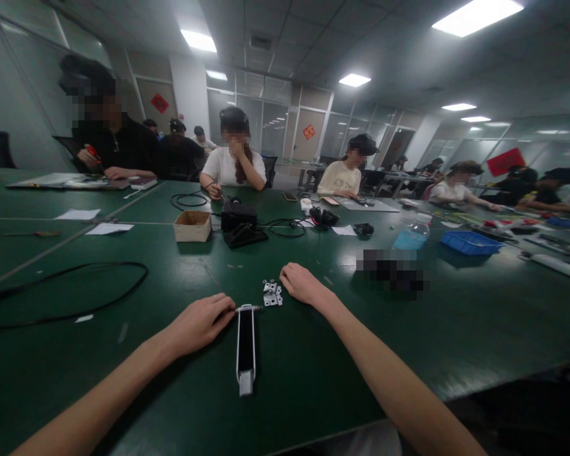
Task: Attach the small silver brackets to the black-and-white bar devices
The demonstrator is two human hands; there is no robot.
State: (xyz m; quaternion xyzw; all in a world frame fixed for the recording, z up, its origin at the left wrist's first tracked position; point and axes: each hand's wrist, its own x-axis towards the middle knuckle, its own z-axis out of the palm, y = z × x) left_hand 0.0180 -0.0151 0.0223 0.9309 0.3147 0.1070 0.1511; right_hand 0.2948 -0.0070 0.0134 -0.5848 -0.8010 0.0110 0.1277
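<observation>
left hand [209, 318]: part-curled at white-edged frame's [246, 342] far end, grip unclear | right hand [298, 282]: loosely curled, contents hidden, beyond-right of frame | small metal parts [272, 295]: between hands, just beyond frame; careless finger sweep could scatter them

and here we are at the green table [180, 392], left hand [208, 320] resting right at the top end of a long white-edged frame [246, 348], fingers at a thin rod [253, 308] lying across it! over to the right hand [297, 282], fingertips down on the tabletop, just beside a little cluster of metal brackets [272, 294]. beyond them, a small open box [192, 227] sits next to a black device [239, 216], and off to the right, a clear bottle [412, 234] with blue inside stands near a blue tray [472, 242]!
</observation>
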